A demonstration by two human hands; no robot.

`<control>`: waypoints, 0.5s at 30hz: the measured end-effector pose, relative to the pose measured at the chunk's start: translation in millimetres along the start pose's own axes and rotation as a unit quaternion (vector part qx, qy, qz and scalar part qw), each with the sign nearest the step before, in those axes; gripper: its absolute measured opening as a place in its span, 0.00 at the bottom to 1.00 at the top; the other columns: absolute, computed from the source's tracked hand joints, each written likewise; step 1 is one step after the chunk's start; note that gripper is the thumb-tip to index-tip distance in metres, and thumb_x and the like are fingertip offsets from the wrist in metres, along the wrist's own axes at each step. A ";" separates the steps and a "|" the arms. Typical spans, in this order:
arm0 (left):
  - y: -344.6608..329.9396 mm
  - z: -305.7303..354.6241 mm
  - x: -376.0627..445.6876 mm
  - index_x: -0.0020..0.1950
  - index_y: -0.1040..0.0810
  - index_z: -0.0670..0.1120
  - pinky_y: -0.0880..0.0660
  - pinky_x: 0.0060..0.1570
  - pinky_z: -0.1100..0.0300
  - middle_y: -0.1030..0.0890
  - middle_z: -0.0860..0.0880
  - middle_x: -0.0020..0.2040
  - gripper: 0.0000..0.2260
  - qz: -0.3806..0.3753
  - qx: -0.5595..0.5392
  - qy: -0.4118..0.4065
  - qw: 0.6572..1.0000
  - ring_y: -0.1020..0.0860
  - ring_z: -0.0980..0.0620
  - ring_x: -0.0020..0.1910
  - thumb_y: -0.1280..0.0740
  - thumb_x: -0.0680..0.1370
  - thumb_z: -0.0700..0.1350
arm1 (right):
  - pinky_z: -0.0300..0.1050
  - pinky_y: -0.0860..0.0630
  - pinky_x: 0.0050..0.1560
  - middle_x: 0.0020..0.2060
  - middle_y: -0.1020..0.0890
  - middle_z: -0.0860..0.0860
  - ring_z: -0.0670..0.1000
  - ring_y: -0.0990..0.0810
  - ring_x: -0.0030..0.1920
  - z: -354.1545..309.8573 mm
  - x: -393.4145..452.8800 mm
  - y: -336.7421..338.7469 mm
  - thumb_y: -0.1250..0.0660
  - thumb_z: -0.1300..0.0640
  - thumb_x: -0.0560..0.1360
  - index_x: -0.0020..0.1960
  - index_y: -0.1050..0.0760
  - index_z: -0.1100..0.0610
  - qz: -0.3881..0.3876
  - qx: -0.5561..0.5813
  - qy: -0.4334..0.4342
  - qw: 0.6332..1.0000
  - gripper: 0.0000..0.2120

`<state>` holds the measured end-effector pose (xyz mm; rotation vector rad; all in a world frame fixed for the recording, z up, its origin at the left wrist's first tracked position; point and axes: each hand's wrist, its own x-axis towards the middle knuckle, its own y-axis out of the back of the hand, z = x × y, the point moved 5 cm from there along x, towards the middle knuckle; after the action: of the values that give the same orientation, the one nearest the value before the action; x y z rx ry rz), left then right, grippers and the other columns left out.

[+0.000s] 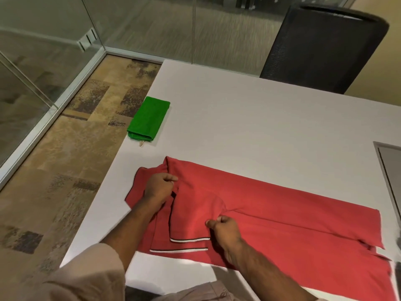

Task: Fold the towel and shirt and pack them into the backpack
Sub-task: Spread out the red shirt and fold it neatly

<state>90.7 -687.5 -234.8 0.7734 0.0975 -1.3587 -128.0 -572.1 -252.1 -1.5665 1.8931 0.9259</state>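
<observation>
**Head view: the shirt is mid-fold, the towel is already done**

Head view takes in a wide white table (pixel 249 118) that fills the middle and right of the frame, with patterned carpet and glass walls to the left and a dark mesh chair (pixel 321 46) at the upper right.

The red shirt (pixel 282 218) is the largest thing on the table. It lies flat across the lower centre and lower right, its collar end toward the lower left. The side panels and striped sleeve cuffs look already turned in over the body, so I take it to be narrowed into a long band, ready for a fold along its length.

The green towel (pixel 148 120) sits well apart, at the table's left edge in the centre left of the frame. It is folded into a tidy oblong with a small tag poking out below, probably parked there to keep the working space free.

The left hand (pixel 160 185) has its fingers curled, pinching cloth near the collar. The right hand (pixel 225 227) pinches a fold of fabric between thumb and fingers at the shirt's middle. Both grips seem meant to lift that end together so the layers stay aligned.

No backpack is visible.
</observation>
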 end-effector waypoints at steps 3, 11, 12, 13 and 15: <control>13.6 -7.5 3.3 0.46 0.18 0.51 0.19 0.54 0.49 0.17 0.45 0.53 0.19 0.017 -0.050 0.020 0.998 0.18 0.46 0.48 0.40 0.73 0.28 | 0.42 0.39 0.27 0.26 0.33 0.53 0.49 0.37 0.25 1.4 -8.6 10.0 0.27 0.58 0.65 0.32 0.34 0.53 -0.011 0.030 0.004 0.999 0.15; 16.1 -12.7 -37.2 0.52 0.22 0.48 0.22 0.52 0.52 0.20 0.52 0.44 0.08 0.123 -0.056 0.030 0.990 0.20 0.47 0.47 0.29 0.74 0.42 | 0.36 0.31 0.22 0.30 0.27 0.53 0.47 0.28 0.20 29.4 -13.2 11.9 0.32 0.61 0.76 0.48 0.31 0.53 -0.071 0.120 -0.152 0.979 0.08; 13.3 -16.2 -48.1 0.51 0.23 0.47 0.23 0.52 0.52 0.20 0.52 0.43 0.07 0.131 -0.045 0.033 0.990 0.20 0.46 0.47 0.28 0.74 0.44 | 0.36 0.31 0.23 0.30 0.27 0.52 0.47 0.29 0.20 30.6 -14.0 10.3 0.32 0.60 0.77 0.50 0.32 0.52 -0.081 0.132 -0.155 0.976 0.09; 9.9 -21.0 -58.7 0.49 0.22 0.46 0.23 0.52 0.52 0.20 0.51 0.42 0.07 0.132 -0.030 0.039 0.990 0.20 0.45 0.46 0.28 0.75 0.47 | 0.36 0.31 0.23 0.29 0.27 0.51 0.46 0.30 0.20 31.0 -15.5 8.0 0.33 0.60 0.77 0.51 0.33 0.52 -0.095 0.144 -0.156 0.972 0.09; 0.3 -34.7 -74.4 0.44 0.20 0.44 0.24 0.50 0.52 0.18 0.47 0.41 0.12 0.105 0.013 0.056 0.993 0.20 0.43 0.44 0.29 0.75 0.53 | 0.36 0.31 0.22 0.26 0.28 0.51 0.46 0.32 0.19 27.3 -19.7 3.8 0.34 0.60 0.78 0.49 0.33 0.52 -0.120 0.171 -0.156 0.966 0.08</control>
<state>85.3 -606.3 -224.5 0.8567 0.0851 -1.1196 -128.8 -538.3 -254.0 -1.3187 1.5094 0.6533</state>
